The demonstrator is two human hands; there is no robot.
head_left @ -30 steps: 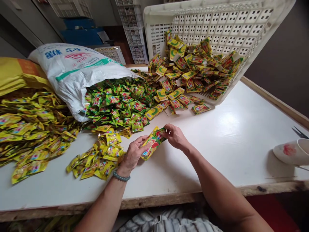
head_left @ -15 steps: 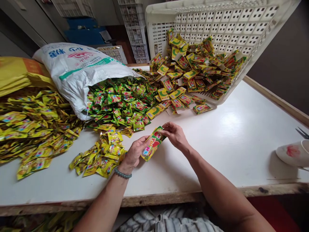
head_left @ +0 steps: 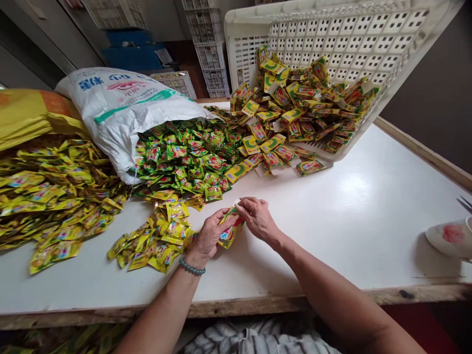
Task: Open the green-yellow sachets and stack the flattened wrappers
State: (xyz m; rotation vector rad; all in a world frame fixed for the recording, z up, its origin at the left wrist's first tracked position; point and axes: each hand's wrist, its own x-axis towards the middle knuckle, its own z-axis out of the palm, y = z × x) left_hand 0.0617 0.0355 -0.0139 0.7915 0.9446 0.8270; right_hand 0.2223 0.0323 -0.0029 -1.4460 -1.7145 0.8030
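A small printed candy box (head_left: 227,235), yellow, green and red, is held tilted above the white table. My left hand (head_left: 211,233), with a beaded bracelet (head_left: 192,267) at the wrist, grips its lower part, the thumb across its front. My right hand (head_left: 257,217) is closed at the box's upper end, where a white flap shows; its fingers cover much of that end. Left of my left hand lies a small pile of yellow candy packets (head_left: 162,241). Beyond the hands, green candy packets (head_left: 195,155) spill from a white woven sack (head_left: 121,105).
A white plastic crate (head_left: 339,37) lies tipped at the back right, with many candy boxes (head_left: 291,113) spilling out. More yellow packets (head_left: 47,196) are heaped at left beside a yellow bag (head_left: 22,115). A flowered cup (head_left: 450,238) and dark scissor-like tips (head_left: 463,202) are at right.
My right hand has moved down and left, closing over the box's top end. The green packet seen at the opening no longer shows, and a white flap is visible there. The view shifted slightly.
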